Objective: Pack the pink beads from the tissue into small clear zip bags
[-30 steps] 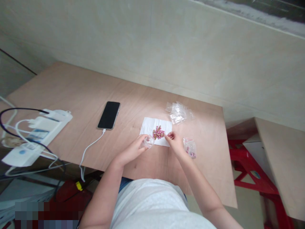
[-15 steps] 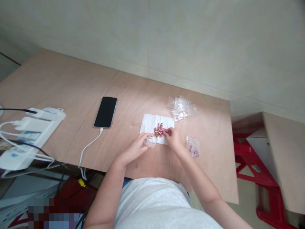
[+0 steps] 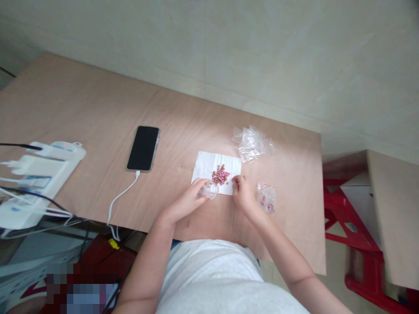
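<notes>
My left hand (image 3: pixel 189 198) grips a small clear plastic bag (image 3: pixel 210 190), its mouth facing the pile on the paper. A white sheet of paper (image 3: pixel 203 164) lies flat under a heap of small pink beads (image 3: pixel 221 175) mixed with brownish-gold, elongated pieces (image 3: pixel 214 173). At the paper's right edge, just apart from the heap, is my right hand (image 3: pixel 242 192), thumb and fingers drawn together. Whatever its fingertips hold, if anything, is too small to make out. To its right lies a zip bag (image 3: pixel 266 198) with a few pink beads inside.
Several clear bags (image 3: pixel 252 144) lie in a loose stack behind the paper. Left of it is a phone (image 3: pixel 143 148) on a white charging cable (image 3: pixel 122 196). A white power strip (image 3: pixel 65 168) with plugs occupies the left. Red stools (image 3: pixel 355 226) stand beyond the table's right edge.
My right hand has drawn back from the heap to the right, towards the paper's edge. The left hand still holds the bag near the heap. The camera view has shifted slightly.
</notes>
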Available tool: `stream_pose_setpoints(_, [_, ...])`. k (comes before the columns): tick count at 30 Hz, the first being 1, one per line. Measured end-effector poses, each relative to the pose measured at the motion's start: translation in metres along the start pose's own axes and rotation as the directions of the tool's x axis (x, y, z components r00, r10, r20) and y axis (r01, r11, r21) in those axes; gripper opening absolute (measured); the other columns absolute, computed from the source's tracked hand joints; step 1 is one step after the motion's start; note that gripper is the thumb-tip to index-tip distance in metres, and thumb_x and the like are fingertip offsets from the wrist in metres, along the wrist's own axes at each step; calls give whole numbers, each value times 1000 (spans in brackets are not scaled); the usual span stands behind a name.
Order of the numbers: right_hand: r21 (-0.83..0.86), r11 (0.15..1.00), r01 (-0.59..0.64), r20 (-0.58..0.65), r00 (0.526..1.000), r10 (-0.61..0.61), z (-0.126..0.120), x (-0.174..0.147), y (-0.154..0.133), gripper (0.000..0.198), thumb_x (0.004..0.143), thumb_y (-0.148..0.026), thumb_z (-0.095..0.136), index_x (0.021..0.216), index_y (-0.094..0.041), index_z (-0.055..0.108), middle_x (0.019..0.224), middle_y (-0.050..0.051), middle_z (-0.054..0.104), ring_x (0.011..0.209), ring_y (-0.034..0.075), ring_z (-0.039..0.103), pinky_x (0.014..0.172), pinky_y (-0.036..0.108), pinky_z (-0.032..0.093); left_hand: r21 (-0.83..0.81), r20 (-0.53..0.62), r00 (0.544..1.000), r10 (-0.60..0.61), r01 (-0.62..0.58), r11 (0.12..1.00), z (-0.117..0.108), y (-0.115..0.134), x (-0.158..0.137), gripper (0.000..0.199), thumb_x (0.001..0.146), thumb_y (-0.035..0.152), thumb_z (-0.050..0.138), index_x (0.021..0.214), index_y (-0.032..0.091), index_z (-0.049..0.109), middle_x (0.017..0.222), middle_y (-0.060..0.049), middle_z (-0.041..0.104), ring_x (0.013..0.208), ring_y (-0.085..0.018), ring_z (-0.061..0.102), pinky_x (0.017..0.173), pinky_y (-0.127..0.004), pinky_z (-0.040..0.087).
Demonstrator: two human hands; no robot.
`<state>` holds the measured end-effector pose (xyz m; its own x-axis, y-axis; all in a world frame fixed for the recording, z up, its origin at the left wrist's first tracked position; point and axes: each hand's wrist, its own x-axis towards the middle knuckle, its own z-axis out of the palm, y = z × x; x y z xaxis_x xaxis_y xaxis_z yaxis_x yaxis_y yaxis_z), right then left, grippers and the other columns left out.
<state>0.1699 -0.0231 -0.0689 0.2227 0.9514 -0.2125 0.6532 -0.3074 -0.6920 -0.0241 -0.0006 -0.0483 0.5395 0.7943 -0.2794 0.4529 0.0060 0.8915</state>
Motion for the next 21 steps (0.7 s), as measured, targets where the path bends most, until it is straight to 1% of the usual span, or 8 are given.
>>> stream_pose_setpoints(2, [139,990,2,-2,1000,-2,-9,-3,-6,16,75,-16,42,83,-17,57,85,7,55,72,16,51,65,29,40,-6,1,1000,-4,4,1000,2,2,1,35,75,20,50,109,20,46,115,-6,49,111,-18,43,97,-32,33])
stream_pose_setpoints(5, [393,919,42,32,998,-60,-20,-11,-26,16,77,-27,47,86,-18,57,87,6,58,69,14,53,58,26,42,-31,16,1000,-6,6,1000,5,6,2,35,75,19,49,110,21,46,114,-5,49,110,-19,43,96,-33,33])
stream_pose_setpoints(7, [438,895,86,34,993,-112,-22,-17,-41,15,75,-30,51,83,-19,59,86,5,59,69,14,53,58,26,43,-48,6,1000,0,0,999,7,8,3,37,75,16,47,111,22,45,115,-5,48,111,-19,42,97,-33,32])
stream_pose_setpoints(10, [370,915,162,41,981,-191,-18,-24,-53,12,73,-29,56,80,-21,63,82,4,61,76,16,53,63,27,44,-59,-22,1000,16,-17,998,7,8,2,36,75,14,46,110,22,44,114,-4,48,111,-17,42,98,-32,32])
stream_pose_setpoints(13, [351,918,183,45,976,-212,-16,-26,-52,18,73,-30,58,87,-22,63,87,5,62,83,17,52,66,27,43,-62,-41,999,25,-27,998,6,6,2,35,76,14,46,110,21,44,113,-4,48,110,-16,43,97,-30,33])
stream_pose_setpoints(17, [330,940,91,-16,996,-91,-12,-18,-29,20,77,-31,50,88,-18,60,88,6,60,73,15,52,60,26,42,-82,-67,998,-6,0,997,6,4,2,34,76,20,48,110,20,43,111,-5,48,108,-17,45,95,-30,34])
stream_pose_setpoints(19, [242,969,46,-38,999,-38,-4,-11,-13,19,76,-29,50,87,-16,59,86,7,59,70,15,52,61,27,41,-93,-71,997,-15,9,996,7,4,3,34,77,22,49,110,20,43,112,-5,48,108,-17,45,95,-30,34])
stream_pose_setpoints(21, [133,991,27,-61,998,-19,5,-6,1,18,74,-26,52,87,-15,57,85,7,58,72,16,51,67,29,41,-101,-74,997,-13,6,995,8,3,3,34,77,22,49,110,20,43,113,-5,48,109,-17,44,96,-29,33])
